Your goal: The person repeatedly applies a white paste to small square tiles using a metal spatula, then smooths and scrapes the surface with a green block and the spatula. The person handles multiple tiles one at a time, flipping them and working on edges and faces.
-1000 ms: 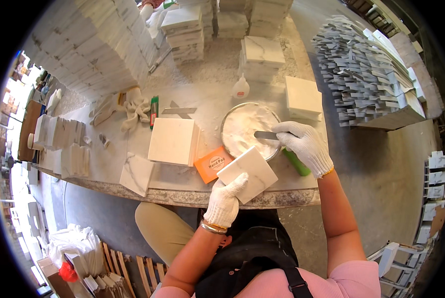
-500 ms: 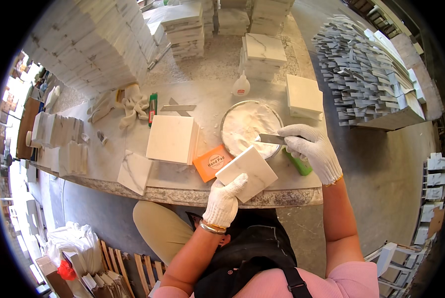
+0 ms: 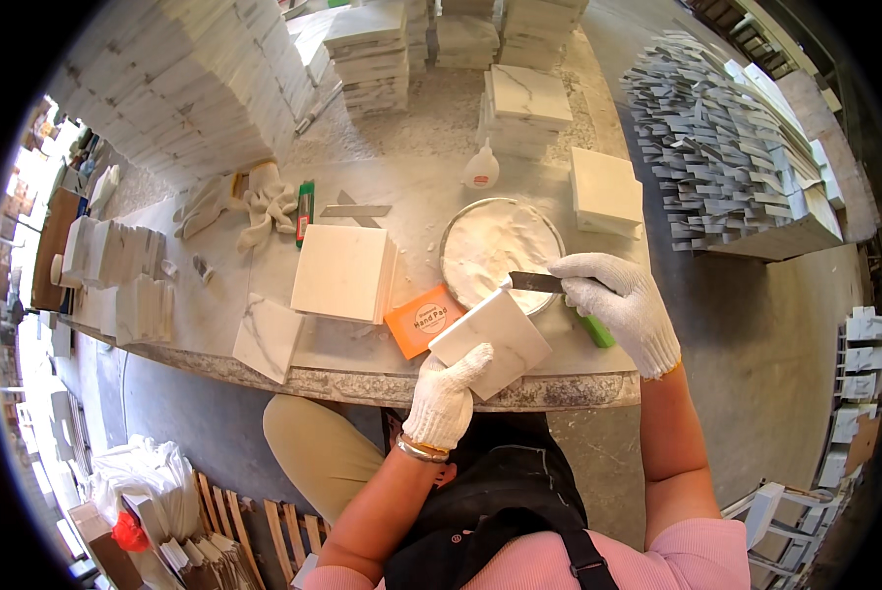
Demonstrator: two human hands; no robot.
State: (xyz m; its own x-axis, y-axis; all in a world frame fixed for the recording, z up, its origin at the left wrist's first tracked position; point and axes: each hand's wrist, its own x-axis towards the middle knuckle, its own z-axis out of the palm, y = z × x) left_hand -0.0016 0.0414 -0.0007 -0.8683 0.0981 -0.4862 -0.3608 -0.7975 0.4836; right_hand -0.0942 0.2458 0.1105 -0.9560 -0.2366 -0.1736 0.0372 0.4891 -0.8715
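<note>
My gloved left hand (image 3: 444, 396) grips a square white marble tile (image 3: 493, 343) with grey veins, its thumb on the face; the tile tilts over the table's near edge. In my gloved right hand (image 3: 618, 303) is a putty knife (image 3: 536, 282), with white paste on its tip. That tip meets the tile's top corner, just over the near rim of a round tub (image 3: 445, 264) of white paste (image 3: 500, 241). Beside the tile lies an orange hand pad (image 3: 423, 321). A green block (image 3: 596, 331) shows partly under my right hand.
A stack of tiles (image 3: 340, 273) stands left of the tub, another (image 3: 603, 190) to its right. A squeeze bottle (image 3: 481, 167), metal blades (image 3: 357, 210), a green-cased tool (image 3: 305, 211) and loose gloves (image 3: 268, 204) lie farther back. Tall tile piles (image 3: 180, 88) rise behind; a single tile (image 3: 268, 338) lies front left.
The putty knife has turned and come down slightly, so its pasted tip now meets the tile's corner. My right hand has shifted a little downward; the left hand stays put.
</note>
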